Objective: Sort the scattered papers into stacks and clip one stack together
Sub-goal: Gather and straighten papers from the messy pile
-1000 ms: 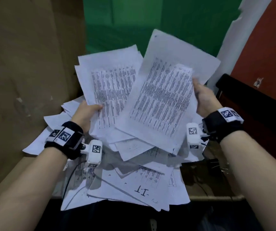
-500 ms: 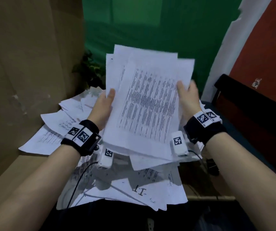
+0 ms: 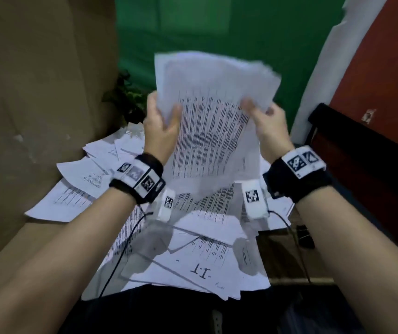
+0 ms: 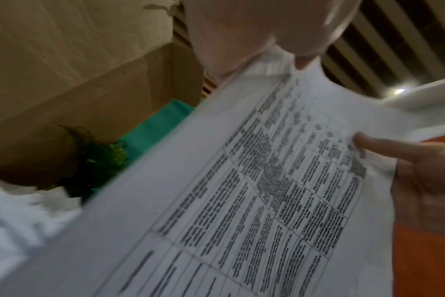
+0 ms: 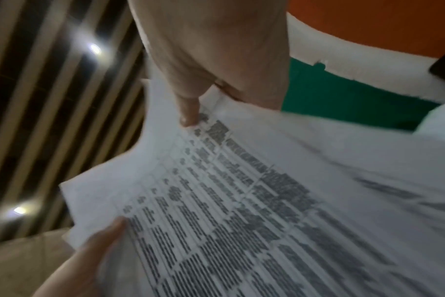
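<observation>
Left hand [image 3: 160, 126] and right hand [image 3: 269, 126] grip a held stack [image 3: 207, 141] by its sides. Loose papers [image 3: 193, 256] cover the counter [image 3: 8, 247] below.

Office corner — desk [image 3: 5, 256] of printed papers [image 3: 193, 266] (slatted ceiling [image 5: 38, 100])

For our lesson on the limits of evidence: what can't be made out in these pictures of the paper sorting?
- Printed text on the held stack: motion blur in all three views.
- Number of sheets in it: edges blur together.
- Left hand and right hand fingers behind the stack: hidden by paper, head view.
- Dark object on the table: possibly a clip; small, dim.
- Table papers: partly covered by arms.
</observation>
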